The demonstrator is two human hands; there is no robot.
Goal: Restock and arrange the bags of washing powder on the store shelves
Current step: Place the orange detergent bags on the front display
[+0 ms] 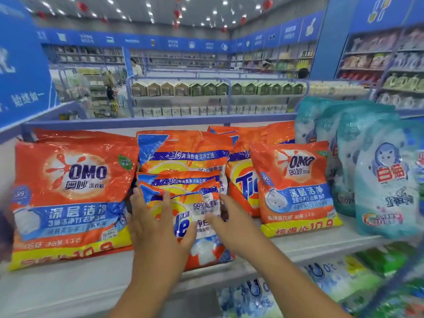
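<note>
A small orange Tide bag (202, 203) leans at the front of the white shelf (68, 278), ahead of two more Tide bags (183, 154). My left hand (158, 223) lies flat on its left half with fingers spread and straight. My right hand (229, 221) presses its right side with straight fingers. A large orange OMO bag (68, 191) stands to the left, a smaller OMO bag (296, 187) to the right, with another Tide bag (241, 180) behind it.
Teal and white cat-logo bags (385, 180) stand at the shelf's right end. Blue and green bags (344, 278) fill the shelf below. A blue rail (160, 121) runs along the back. Other aisles and people are far behind.
</note>
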